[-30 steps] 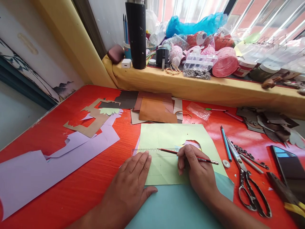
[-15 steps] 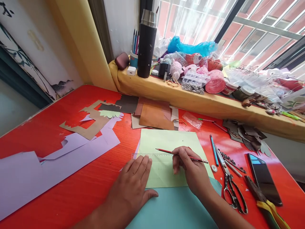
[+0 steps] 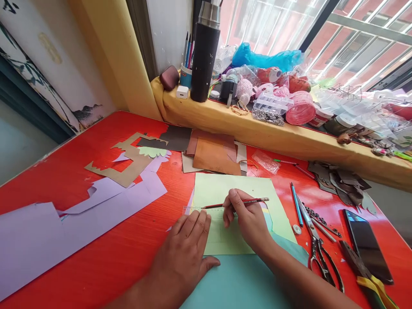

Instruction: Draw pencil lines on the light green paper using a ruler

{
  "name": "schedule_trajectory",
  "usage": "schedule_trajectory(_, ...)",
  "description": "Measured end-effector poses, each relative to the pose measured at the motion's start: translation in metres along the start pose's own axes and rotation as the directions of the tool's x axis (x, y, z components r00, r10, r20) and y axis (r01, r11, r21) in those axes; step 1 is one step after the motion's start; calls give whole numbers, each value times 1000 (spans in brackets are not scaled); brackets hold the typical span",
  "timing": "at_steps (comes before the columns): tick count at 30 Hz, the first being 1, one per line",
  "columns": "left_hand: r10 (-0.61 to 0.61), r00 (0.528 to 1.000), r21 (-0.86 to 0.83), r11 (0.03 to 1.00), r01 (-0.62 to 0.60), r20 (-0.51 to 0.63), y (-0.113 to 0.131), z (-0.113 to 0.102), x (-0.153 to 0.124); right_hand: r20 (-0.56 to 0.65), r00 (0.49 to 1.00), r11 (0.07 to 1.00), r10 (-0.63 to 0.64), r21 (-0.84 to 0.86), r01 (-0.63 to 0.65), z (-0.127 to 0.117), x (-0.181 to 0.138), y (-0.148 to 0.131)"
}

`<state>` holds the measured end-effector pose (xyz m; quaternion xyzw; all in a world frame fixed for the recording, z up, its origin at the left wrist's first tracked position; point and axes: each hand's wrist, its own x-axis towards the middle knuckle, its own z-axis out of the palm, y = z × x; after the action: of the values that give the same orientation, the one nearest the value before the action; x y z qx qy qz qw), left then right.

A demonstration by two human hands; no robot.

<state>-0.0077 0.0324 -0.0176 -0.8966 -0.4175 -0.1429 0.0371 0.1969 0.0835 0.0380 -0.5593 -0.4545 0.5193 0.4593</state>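
Observation:
My left hand lies flat with its fingers stretched out, pressing on a clear ruler that crosses the pale green paper. Between the fingers of my right hand is a red and black pencil. Its tip is just above the left fingertips, close to the ruler's edge; whether it touches the paper I cannot tell. Much of the ruler is hidden by both hands. Faint lines show on the green paper. Under it, toward me, spreads a teal sheet.
Scissors, a blue pencil, pliers and a phone lie on the right. Cut purple paper and a brown cut-out sheet are on the left. Leather pieces lie behind; a black flask stands on the ledge.
My right hand has moved left along the ruler, bringing the pencil tip closer to my left fingertips. My left hand stays on the ruler. The whole view has shifted slightly.

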Motion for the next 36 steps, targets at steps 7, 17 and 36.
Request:
schedule_trajectory(7,-8,999,-2,1000,8,-49,2,-1,2,-60,998,999,-11,50,13,0,2,11)
schedule_trajectory(17,-10,999,23,1000,11,-48,3,-4,3,-44,999,999,-21,45,23,1,3,14)
schedule_trajectory(36,-18,999,32,999,19,-30,3,0,0,-36,999,1000,-26,-6,26,4,1,13)
